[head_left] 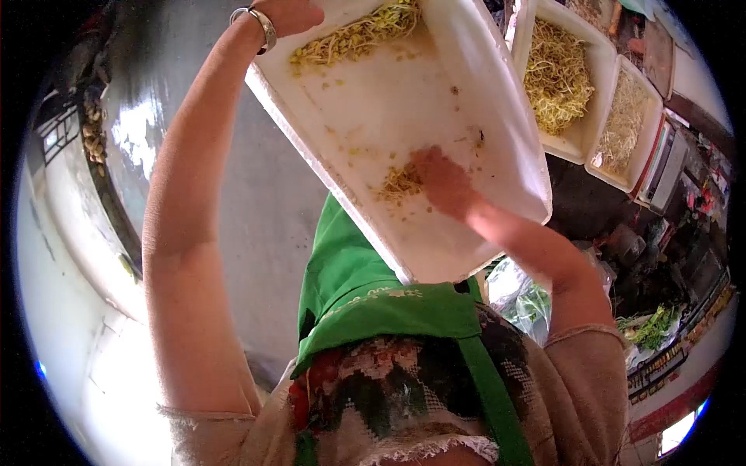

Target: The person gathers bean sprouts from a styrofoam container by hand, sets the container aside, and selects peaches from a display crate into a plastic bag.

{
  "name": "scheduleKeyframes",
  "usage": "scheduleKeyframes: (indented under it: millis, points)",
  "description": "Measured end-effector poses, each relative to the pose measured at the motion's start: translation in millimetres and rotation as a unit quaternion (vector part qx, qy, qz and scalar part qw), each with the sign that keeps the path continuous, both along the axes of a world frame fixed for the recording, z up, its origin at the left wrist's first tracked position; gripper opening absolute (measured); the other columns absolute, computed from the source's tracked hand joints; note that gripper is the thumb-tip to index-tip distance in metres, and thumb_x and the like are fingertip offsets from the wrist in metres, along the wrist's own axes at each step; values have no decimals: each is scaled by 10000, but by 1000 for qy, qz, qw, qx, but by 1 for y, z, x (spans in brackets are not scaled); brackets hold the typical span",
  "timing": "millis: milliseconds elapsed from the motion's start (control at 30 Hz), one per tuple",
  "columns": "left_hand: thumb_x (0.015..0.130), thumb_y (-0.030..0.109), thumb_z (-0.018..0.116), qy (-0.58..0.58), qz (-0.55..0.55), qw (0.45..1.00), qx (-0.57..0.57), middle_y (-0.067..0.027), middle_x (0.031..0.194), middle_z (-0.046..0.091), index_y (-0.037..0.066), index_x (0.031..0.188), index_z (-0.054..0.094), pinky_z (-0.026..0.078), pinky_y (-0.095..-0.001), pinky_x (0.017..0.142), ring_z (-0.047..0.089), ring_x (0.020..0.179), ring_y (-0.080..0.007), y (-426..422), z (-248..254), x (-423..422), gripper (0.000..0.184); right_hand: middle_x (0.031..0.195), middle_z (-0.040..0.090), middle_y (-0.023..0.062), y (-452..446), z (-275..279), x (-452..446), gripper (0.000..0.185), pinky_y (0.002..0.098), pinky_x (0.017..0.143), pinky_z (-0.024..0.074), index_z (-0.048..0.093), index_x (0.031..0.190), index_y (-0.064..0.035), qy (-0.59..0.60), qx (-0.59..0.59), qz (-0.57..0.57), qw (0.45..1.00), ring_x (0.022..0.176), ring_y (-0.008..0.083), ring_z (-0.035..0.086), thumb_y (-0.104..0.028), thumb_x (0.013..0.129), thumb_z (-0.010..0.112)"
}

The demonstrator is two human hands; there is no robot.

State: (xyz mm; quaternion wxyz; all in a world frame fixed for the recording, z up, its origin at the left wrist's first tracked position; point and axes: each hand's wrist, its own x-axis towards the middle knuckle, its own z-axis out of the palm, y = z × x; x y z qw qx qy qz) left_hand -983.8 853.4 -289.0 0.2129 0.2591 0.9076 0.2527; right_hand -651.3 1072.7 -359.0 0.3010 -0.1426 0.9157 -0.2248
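Right hand (444, 185) at a small sprout clump (396, 185) in a white bin (381, 101)

Clock positions are read from the middle of the white bin. The small sprout clump lies on its floor toward 6 o'clock, with the right hand at the clump's 3 o'clock side. That hand's fingers point down and are blurred; I cannot tell whether its grip is pinching any sprouts. Loose bits dot the bin floor, and a larger sprout heap (357, 35) lies between 11 and 12 o'clock.

The left hand (289, 15), with a bracelet (268, 29) at its wrist, is by the rim at 11 o'clock. It is partly cut off, so the state of its grip cannot be told.

Outside, 2 more containers hold sprouts: a deep container (567, 146) at 2 o'clock and a smaller container (609, 177) at 3. Leafy greens (657, 326) lie at 4, a clear plastic bag (505, 283) at 5, and the wearer's green apron (388, 318) at 6.
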Motion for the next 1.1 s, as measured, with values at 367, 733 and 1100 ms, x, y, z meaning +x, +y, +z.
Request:
scheduleKeyframes:
  millis: [367, 733, 1100]
  points:
    - [707, 70, 528, 1, -22, 997, -76, -212, 1080, 678, 77, 1167, 637, 503, -429, 916, 634, 1039, -373, 16, 20, 9, 473, 1403, 442, 195, -30, 14, -122, 460, 445, 1091, 369, 500, 1307, -24, 213, -167, 65, 960, 1324, 361, 399, -110, 864, 589]
    - [699, 79, 540, 41, -22, 995, -89, -195, 1021, 692, 112, 1136, 662, 517, -442, 867, 645, 998, -384, 12, 30, 4, 454, 1546, 273, 202, -12, 23, -11, 621, 473, 1192, 191, 304, 1483, 4, 6, -241, 203, 949, 1440, 365, 242, -183, 925, 501]
    - [717, 95, 535, 48, -29, 991, -122, -202, 1064, 687, 119, 1200, 634, 508, -447, 908, 633, 1048, -380, 37, 44, -5, 494, 1313, 516, 174, 56, 25, -95, 303, 465, 1026, 403, 560, 1195, -59, 112, 62, 58, 990, 1145, 342, 529, -133, 917, 468]
